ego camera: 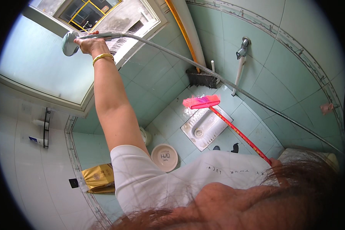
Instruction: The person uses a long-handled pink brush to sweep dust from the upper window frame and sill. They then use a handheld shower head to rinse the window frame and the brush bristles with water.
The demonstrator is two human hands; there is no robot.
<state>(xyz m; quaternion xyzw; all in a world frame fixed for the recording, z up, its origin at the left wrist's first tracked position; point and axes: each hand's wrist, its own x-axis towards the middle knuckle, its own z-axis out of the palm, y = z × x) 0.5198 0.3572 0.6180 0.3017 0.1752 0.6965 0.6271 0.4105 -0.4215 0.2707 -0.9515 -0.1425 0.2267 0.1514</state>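
My left hand [90,44] is raised at the upper left, with a gold bangle on its wrist. It grips a chrome handheld shower head [70,43] beside the frosted window pane [46,63]. From the handle, a ribbed metal shower hose [172,53] stretches across to the right edge. My right hand [276,165], partly hidden by hair, is closed around the red handle of a broom [241,135]. The broom's pink and purple bristle head [201,101] is held above the far end of a white squat toilet [204,129].
A black-bristled broom [201,78] with a wooden handle stands in the corner. A wall tap [243,49] has a pale pipe below it. A round basin [164,156] lies on the wet tiled floor. The window opening [126,26] is above; a gold bag [99,176] hangs at left.
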